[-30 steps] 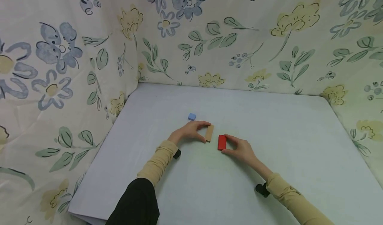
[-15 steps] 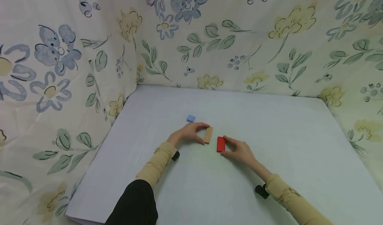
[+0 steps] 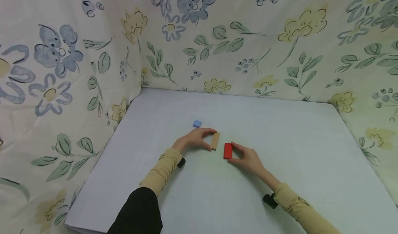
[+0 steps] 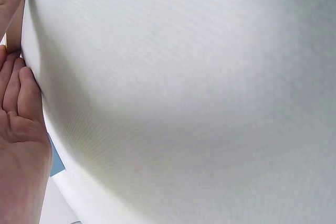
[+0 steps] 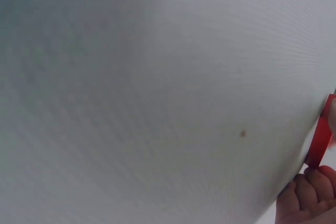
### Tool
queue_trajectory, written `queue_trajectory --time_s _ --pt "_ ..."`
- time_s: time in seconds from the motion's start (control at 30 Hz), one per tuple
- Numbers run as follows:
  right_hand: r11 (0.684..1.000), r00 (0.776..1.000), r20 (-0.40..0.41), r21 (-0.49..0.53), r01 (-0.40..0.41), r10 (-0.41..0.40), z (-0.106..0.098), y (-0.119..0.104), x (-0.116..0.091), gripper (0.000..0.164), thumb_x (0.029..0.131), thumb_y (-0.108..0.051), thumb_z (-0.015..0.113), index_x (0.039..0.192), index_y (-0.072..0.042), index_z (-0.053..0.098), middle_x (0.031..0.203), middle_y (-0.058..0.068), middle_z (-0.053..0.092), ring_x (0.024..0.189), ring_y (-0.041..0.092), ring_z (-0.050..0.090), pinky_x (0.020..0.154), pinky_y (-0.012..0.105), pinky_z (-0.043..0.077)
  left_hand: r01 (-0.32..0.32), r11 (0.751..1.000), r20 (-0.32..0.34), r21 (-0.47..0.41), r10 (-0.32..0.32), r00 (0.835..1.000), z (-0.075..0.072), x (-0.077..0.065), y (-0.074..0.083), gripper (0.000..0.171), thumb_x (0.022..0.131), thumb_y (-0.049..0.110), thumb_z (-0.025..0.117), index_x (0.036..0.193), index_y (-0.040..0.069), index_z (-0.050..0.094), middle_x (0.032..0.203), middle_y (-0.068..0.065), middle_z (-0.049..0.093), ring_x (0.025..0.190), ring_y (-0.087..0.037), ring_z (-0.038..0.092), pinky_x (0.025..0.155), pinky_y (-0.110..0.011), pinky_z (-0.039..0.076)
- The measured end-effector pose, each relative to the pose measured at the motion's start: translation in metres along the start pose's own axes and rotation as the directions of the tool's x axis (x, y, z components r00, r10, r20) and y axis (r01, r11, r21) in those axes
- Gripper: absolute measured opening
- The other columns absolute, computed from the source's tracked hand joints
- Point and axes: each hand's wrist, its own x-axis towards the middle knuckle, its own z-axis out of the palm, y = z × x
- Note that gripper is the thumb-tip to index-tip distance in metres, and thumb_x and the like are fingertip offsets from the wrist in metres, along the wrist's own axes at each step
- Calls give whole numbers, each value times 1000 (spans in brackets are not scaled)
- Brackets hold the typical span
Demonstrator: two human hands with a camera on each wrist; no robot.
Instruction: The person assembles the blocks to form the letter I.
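In the head view, a flat tan wooden block (image 3: 215, 141) lies near the middle of the white table. My left hand (image 3: 193, 139) pinches it between thumb and fingers at its near and far ends. A red block (image 3: 228, 151) lies just to its right, a narrow gap between them. Thumb and fingers of my right hand (image 3: 249, 159) grip the red one by its two ends. The left wrist view catches the edge of the tan block (image 4: 16, 32) beside the palm. At the right border of the right wrist view, the red block (image 5: 319, 140) shows above curled fingers.
A small blue block (image 3: 197, 123) sits just beyond the left hand. The white table (image 3: 292, 130) reaches a floral curtain (image 3: 217, 54) behind and at both sides. A dark strapped device (image 3: 270, 200) is on the right wrist.
The head view has shifted slightly, moving the whole scene a little down and left. Both hands keep hold of their blocks in about the same places.
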Motion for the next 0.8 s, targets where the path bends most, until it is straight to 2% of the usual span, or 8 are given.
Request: queue_trajectory --time_s 0.37,0.63,0.8 --pt "1000 1000 1 4 5 -5 0 -1 -1 67 75 -25 80 134 -5 54 132 19 57 118 34 57 97 51 48 -18 1000 -3 -7 18 1000 1 0 1 78 73 25 83 141 17 46 148 -1 43 141 -17 34 117 -31 29" --pt "999 1000 2 38 30 -30 -2 2 0 69 75 -24 80 134 -3 52 134 17 55 125 35 52 101 51 45 -9 1000 -2 -20 9 1000 -1 0 3 78 73 23 82 141 18 45 149 -1 42 141 -17 33 117 -32 28" --pt "997 1000 12 76 8 -9 -3 3 1 68 77 -24 78 136 -4 51 136 14 54 129 33 48 105 51 42 -11 1000 0 -14 11 1000 -1 -1 2 78 73 24 82 141 18 45 149 0 42 141 -17 33 117 -31 29"
